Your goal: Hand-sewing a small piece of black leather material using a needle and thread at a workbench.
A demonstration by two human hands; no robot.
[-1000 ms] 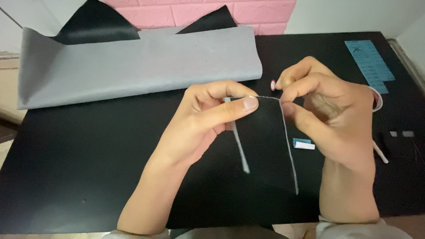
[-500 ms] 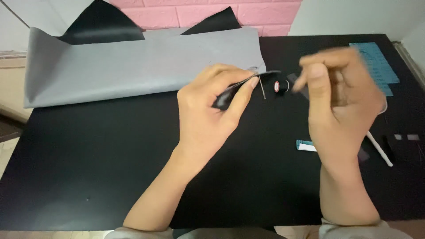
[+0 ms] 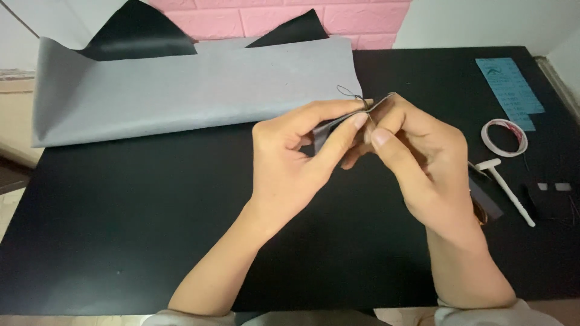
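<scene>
My left hand (image 3: 296, 160) and my right hand (image 3: 417, 160) meet above the middle of the black table (image 3: 121, 229). Both pinch a small folded piece of dark leather (image 3: 329, 128) between thumb and fingers. A thin black thread (image 3: 349, 92) loops out of the top edge of the piece, just above my fingertips. Most of the piece is hidden by my fingers.
A large grey sheet of material (image 3: 181, 90) lies folded at the back left, with black sheets (image 3: 136, 33) behind it. At the right lie a blue card (image 3: 510, 90), a roll of thin tape (image 3: 504, 137), a white T-shaped tool (image 3: 504, 184) and small dark pieces (image 3: 553, 202).
The dark piece was held out flat between my hands a second ago. It is now folded small and pinched close between both hands, which have come together.
</scene>
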